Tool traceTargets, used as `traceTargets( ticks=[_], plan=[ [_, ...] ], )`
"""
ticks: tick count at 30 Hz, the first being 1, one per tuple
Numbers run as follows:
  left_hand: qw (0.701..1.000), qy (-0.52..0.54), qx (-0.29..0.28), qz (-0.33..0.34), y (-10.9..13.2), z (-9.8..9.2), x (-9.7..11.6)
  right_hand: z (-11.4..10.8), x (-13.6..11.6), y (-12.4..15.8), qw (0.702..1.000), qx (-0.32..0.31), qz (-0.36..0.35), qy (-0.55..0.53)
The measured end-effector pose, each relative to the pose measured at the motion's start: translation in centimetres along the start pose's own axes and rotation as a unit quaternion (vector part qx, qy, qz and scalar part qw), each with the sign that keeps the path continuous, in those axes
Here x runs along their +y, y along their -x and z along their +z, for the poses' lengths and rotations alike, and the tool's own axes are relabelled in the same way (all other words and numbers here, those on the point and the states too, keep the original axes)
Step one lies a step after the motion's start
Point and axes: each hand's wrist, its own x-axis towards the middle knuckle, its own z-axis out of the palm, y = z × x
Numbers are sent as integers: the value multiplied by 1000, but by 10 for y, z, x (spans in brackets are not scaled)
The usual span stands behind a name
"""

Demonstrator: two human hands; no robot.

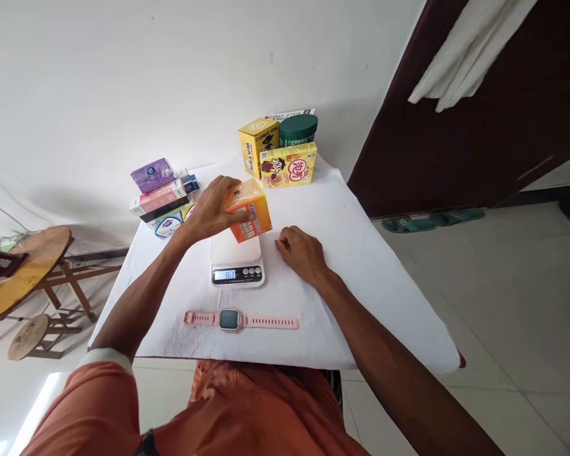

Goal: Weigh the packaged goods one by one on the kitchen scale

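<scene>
My left hand [217, 208] grips an orange box [251, 218] with a pale yellow end, fingers over its far side and thumb across its front. The box is tilted over the white kitchen scale [235, 250]; I cannot tell whether it rests on the plate. The scale's lit display [225, 275] seems to read 363. My right hand [304, 252] rests on the white cloth just right of the scale, its fingers curled in with nothing visible in them. A smartwatch with a pink strap [230, 319] lies stretched out in front of the scale.
A yellow snack box [289, 166], a yellow carton [259, 147] and a green-lidded tub [298, 129] stand at the table's back. Stacked at the left are a purple pack [152, 175], a pink box [159, 197] and a white-and-blue box [168, 223]. A wall rises behind.
</scene>
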Motion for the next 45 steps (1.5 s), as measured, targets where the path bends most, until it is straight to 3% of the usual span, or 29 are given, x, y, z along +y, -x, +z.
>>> traceTargets(
  ticks=[6, 16, 20, 22, 27, 30, 33, 40, 45],
  plan=[
    [999, 14, -27, -27, 39, -8, -24, 1, 1, 1, 1000, 6, -8, -6],
    [998, 0, -55, -23, 48, -5, -33, 2, 3, 1, 1000, 7, -9, -20],
    [998, 4, -62, -9, 53, -12, -33, 4, 4, 1, 999, 19, -13, -28],
    [999, 26, -26, -12, 57, -24, -36, 6, 5, 1, 999, 21, -14, -32],
    [990, 38, 129, -29, 61, -69, -50, 7, 5, 2, 999, 31, -16, -35],
    [984, 22, 174, -26, 58, -80, -53, 7, 5, 2, 999, 34, -18, -32],
    [988, 22, 156, -13, 56, -65, -48, 7, 5, 2, 999, 33, -24, -34],
    [1000, 19, 6, -11, 56, 3, -26, 10, 10, 2, 997, 41, -37, -45],
    [999, 0, -7, -48, 59, 16, -25, 11, 12, 3, 996, 45, -52, -52]
  ],
)
